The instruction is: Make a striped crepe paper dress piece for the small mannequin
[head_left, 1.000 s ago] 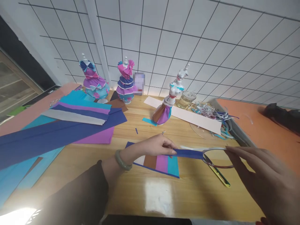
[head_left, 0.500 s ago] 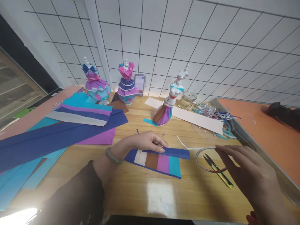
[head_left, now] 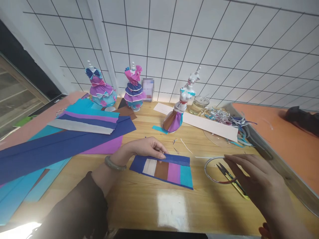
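Observation:
A striped crepe paper panel (head_left: 163, 171) lies flat on the table, with blue, white, brown, purple and turquoise bands. Along its far edge runs a blue paper strip (head_left: 179, 159); my left hand (head_left: 149, 148) is closed on the strip, thumb on top. On the right, my right hand (head_left: 256, 177) pinches a thin roll of tape (head_left: 207, 169) by its upper rim. A narrow white tail of tape (head_left: 206, 157) sticks out leftward from the roll. Beneath the roll and the fingers, yellow-handled thread snips (head_left: 231, 181) rest on the table, partly hidden.
Small dress forms (head_left: 133, 89) in paper dresses stand along the tiled wall, and another figure (head_left: 183, 103) in a striped skirt is nearer. Coloured paper sheets (head_left: 74, 139) cover the left. A glass jar (head_left: 199, 104), white card strip (head_left: 211, 125) and ribbon scraps (head_left: 221, 118) sit at back right.
The blue strip has shifted left and now lines up with the panel's far edge. A white sliver, earlier reaching the tape, lies loose on the table. The roll has moved slightly left.

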The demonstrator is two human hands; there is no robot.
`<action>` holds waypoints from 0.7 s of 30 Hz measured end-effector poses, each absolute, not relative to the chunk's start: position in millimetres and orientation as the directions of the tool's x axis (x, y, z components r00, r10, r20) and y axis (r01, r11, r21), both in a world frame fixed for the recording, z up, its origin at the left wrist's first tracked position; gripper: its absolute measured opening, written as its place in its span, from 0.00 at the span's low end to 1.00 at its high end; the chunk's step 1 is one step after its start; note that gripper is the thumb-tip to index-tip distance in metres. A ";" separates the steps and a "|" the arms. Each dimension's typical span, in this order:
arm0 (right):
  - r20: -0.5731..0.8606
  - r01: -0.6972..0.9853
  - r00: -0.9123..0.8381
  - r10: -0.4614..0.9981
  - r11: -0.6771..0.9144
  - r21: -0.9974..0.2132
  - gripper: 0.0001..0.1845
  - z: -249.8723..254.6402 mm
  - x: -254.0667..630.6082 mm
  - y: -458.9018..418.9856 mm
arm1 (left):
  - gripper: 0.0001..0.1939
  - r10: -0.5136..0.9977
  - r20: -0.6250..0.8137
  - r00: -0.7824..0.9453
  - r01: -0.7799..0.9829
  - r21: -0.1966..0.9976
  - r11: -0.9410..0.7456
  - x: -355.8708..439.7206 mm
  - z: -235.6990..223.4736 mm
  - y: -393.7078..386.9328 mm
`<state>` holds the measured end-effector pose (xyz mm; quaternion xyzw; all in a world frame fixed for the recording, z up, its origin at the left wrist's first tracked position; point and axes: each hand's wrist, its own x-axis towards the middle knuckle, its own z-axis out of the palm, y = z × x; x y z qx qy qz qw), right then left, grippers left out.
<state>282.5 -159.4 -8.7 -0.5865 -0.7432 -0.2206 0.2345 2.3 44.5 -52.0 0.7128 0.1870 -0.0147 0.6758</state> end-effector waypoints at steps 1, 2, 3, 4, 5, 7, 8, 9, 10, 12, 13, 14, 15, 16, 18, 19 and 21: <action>0.601 0.974 -0.204 0.773 0.221 0.046 0.07 -9.3 282.2 -159.1 | 0.15 0.233 -0.276 0.933 0.287 0.958 -0.012 0.9 -52.4 45.5; 0.598 0.974 -0.204 0.775 0.224 0.042 0.07 -10.0 282.2 -158.8 | 0.15 0.217 -0.278 0.936 0.287 0.958 -0.007 -0.2 -52.7 46.2; 0.593 0.974 -0.201 0.779 0.223 0.037 0.07 -10.7 282.3 -158.3 | 0.16 0.202 -0.282 0.938 0.288 0.958 -0.003 -1.1 -52.9 46.5; 0.590 0.974 -0.198 0.783 0.223 0.031 0.07 -11.3 282.5 -157.8 | 0.16 0.189 -0.285 0.940 0.290 0.957 0.002 -1.8 -53.0 46.6; 0.589 0.975 -0.194 0.784 0.221 0.026 0.07 -11.9 282.7 -157.4 | 0.17 0.180 -0.288 0.941 0.292 0.956 0.005 -2.3 -53.1 46.6; 0.585 0.976 -0.187 0.789 0.219 0.016 0.07 -12.6 283.2 -156.7 | 0.17 0.177 -0.295 0.939 0.298 0.954 0.009 -3.5 -53.3 46.3; 0.583 0.975 -0.189 0.790 0.221 0.017 0.07 -12.8 283.4 -156.4 | 0.17 0.182 -0.300 0.936 0.303 0.953 0.009 -4.2 -53.7 46.3; 0.583 0.974 -0.194 0.789 0.224 0.020 0.07 -13.0 283.6 -156.2 | 0.17 0.190 -0.304 0.934 0.308 0.951 0.011 -5.0 -54.1 46.4; 0.586 0.974 -0.197 0.786 0.225 0.026 0.07 -13.2 283.8 -156.1 | 0.17 0.197 -0.308 0.931 0.312 0.950 0.013 -6.1 -54.8 46.7; 0.590 0.973 -0.206 0.781 0.226 0.040 0.06 -13.6 284.1 -156.0 | 0.18 0.207 -0.314 0.927 0.317 0.948 0.018 -8.5 -56.4 47.7; 0.592 0.973 -0.208 0.778 0.226 0.045 0.06 -13.7 284.2 -156.0 | 0.18 0.211 -0.314 0.926 0.317 0.948 0.022 -9.9 -57.3 48.3; 0.592 0.973 -0.208 0.778 0.226 0.045 0.06 -13.9 284.2 -156.1 | 0.18 0.214 -0.313 0.926 0.315 0.949 0.024 -11.3 -58.1 48.9; 0.588 0.973 -0.207 0.782 0.226 0.042 0.07 -13.9 284.0 -156.3 | 0.18 0.218 -0.311 0.925 0.313 0.949 0.025 -12.6 -58.9 49.5; 0.585 0.973 -0.204 0.785 0.226 0.037 0.07 -13.9 283.6 -156.6 | 0.17 0.223 -0.311 0.924 0.313 0.949 0.024 -13.9 -59.4 50.1; 0.582 0.975 -0.195 0.790 0.221 0.027 0.07 -13.7 282.3 -157.0 | 0.17 0.234 -0.311 0.921 0.317 0.948 0.013 -16.3 -60.1 51.3; 0.584 0.976 -0.191 0.789 0.218 0.025 0.07 -13.5 281.6 -157.1 | 0.17 0.239 -0.309 0.921 0.318 0.948 0.000 -17.4 -60.3 51.9; 0.589 0.975 -0.191 0.785 0.220 0.022 0.07 -13.1 280.1 -157.0 | 0.17 0.244 -0.302 0.922 0.317 0.948 -0.026 -19.2 -60.4 53.1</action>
